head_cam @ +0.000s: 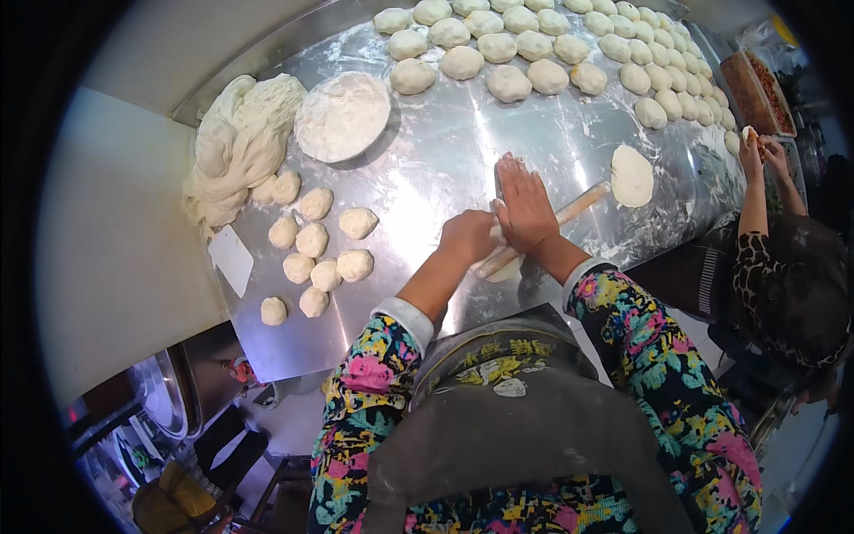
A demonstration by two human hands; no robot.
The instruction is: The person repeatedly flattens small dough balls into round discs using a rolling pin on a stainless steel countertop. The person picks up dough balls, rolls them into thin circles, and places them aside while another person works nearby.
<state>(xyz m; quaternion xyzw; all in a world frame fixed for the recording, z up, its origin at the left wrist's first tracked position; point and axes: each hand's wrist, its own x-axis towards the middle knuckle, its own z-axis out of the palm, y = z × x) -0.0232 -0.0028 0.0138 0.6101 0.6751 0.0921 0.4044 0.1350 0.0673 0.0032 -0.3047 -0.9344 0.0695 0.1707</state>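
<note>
My right hand lies flat over a wooden rolling pin, its fingers stretched out. The pin slants across the steel table, and its near end rests on a piece of dough, partly hidden under my hands. Curled beside it, my left hand has pale dough showing at its fingertips; most of the fingers are hidden. One flat dough round sits just past the pin's far end. Several small dough balls are grouped to the left of my left hand.
A large dough mass and a bowl of flour stand at the back left, with a white scraper near the edge. Rows of shaped buns line the back. At right, a co-worker's hands work by a filling tub.
</note>
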